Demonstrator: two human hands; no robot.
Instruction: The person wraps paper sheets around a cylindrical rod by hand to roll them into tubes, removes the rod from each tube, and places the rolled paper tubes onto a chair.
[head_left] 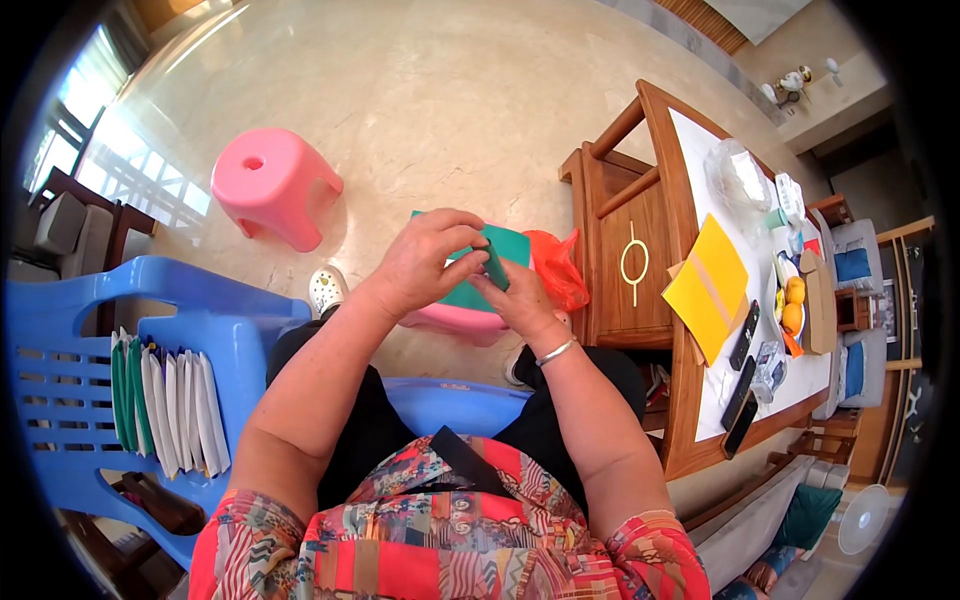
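A small dark green folded piece [495,268] is between my two hands, above a pink stool [455,320]. My right hand [522,302] is closed around its lower end. My left hand [425,262] pinches at its upper end, thumb and fingers bent together. Its exact kind is hard to make out. Beneath the hands, a green sheet [513,243] lies on the stool top, partly covered by my fingers. Beside it on the right hangs a crumpled red plastic bag [562,270].
At left, a blue plastic chair [70,310] holds a row of white and green folded pieces [175,405]. Another pink stool [265,185] stands ahead on the floor. The wooden table [685,420] at right carries a yellow folder [708,285], remotes [742,400] and fruit [793,305].
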